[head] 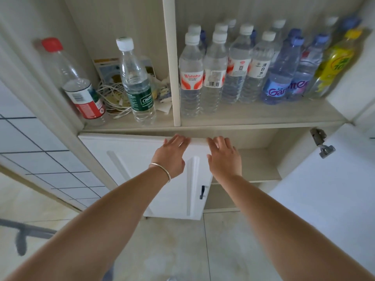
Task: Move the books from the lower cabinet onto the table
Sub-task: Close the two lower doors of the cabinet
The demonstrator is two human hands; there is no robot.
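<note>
The lower cabinet (259,165) stands below the bottle shelf. Its right door (324,189) is swung wide open, and the inner shelf (257,169) that shows is bare. No books and no table are in view. The left door (132,169) is white with a small dark handle (202,192). My left hand (171,155) lies flat on that door's upper right part, fingers spread, a silver bangle on the wrist. My right hand (224,157) reaches past the door's right edge toward the top of the opening, fingers apart and holding nothing.
The shelf above carries several water bottles (203,74), a yellow drink bottle (336,63), a red-capped bottle (79,84), a green-label bottle (138,84) and tangled white cables (113,94). A metal hinge (322,145) sticks out at the right. Pale floor tiles (182,250) lie below.
</note>
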